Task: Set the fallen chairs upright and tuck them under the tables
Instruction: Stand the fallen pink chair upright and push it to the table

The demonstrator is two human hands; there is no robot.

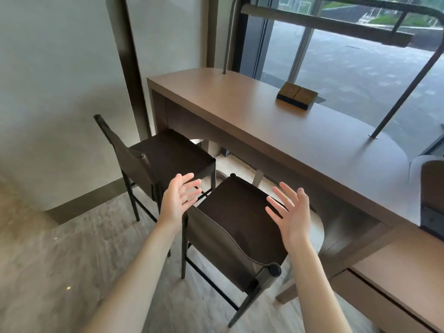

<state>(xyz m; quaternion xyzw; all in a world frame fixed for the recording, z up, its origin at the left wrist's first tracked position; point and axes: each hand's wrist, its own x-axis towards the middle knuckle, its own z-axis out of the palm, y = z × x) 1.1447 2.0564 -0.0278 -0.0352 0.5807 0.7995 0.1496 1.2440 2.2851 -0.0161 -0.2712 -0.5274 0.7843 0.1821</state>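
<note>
Two dark brown high chairs stand upright beside a long brown table [300, 131]. The near chair [237, 212] is right below my hands, its seat front close to the table's edge. The far chair [173, 150] stands to its left, with its seat front under the table's end. My left hand [179, 197] hovers with fingers spread above the near chair's left side, palm turned inward. My right hand [290, 212] floats over the seat's right side, fingers straight and spread. Neither hand touches anything.
A small wooden block stand [296, 95] sits on the table top. Two slanted metal poles [403, 92] rise from the table by the window. A lower bench surface [403, 265] runs at the right. A wall and dark pillar [131, 68] stand at the left.
</note>
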